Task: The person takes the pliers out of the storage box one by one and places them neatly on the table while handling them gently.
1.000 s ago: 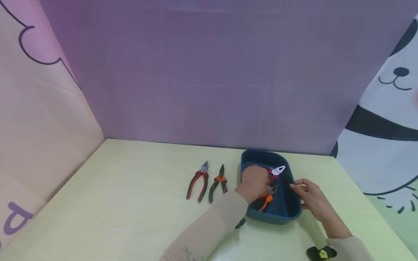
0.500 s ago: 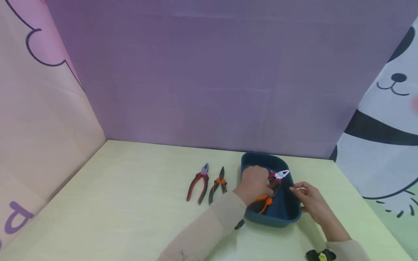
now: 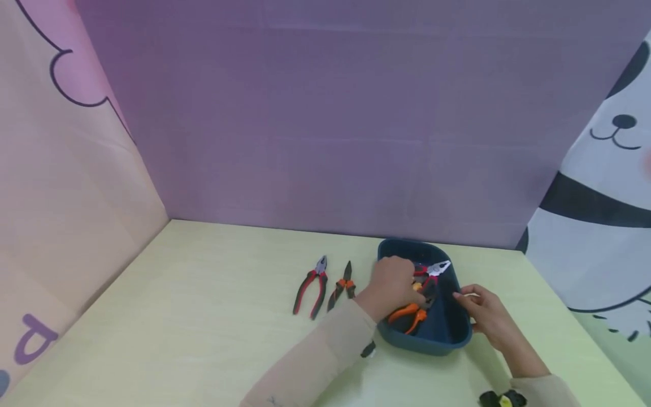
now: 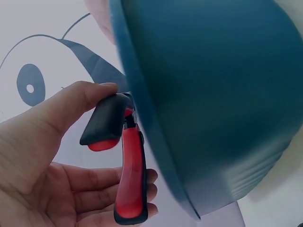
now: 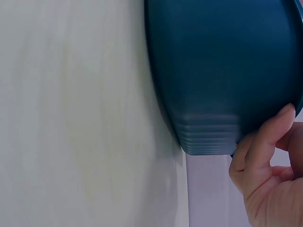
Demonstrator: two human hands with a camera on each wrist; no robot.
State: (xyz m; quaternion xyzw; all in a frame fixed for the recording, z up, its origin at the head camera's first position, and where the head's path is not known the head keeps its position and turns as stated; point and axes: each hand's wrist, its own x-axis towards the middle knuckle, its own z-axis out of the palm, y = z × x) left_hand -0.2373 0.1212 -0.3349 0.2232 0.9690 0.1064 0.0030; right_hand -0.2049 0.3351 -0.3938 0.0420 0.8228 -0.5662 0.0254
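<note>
In the head view my left hand [image 3: 390,287] is over the left side of a dark blue plastic bin [image 3: 427,346]. The left wrist view shows it holding pliers [image 4: 132,172] with red and black handles, thumb on one handle and fingertips round the other. Their jaws are hidden behind the bin wall there. Inside the bin lie orange-handled pliers [image 3: 418,319] and, farther back, silver-jawed pliers [image 3: 438,268] with red near the pivot. My right hand [image 3: 483,314] pinches the bin's right rim; in the right wrist view its thumb [image 5: 284,116] presses the outer wall.
Left of the bin, red-and-black pliers [image 3: 312,288] and orange-and-black pliers [image 3: 344,285] lie on the pale table [image 3: 203,316]. A purple backdrop [image 3: 325,124] rises at the table's far edge. The bin stands close to that edge.
My left hand has drawn slightly left in the bin, and more of the orange handles now shows. The right hand keeps its hold on the rim. The head view has shifted a little.
</note>
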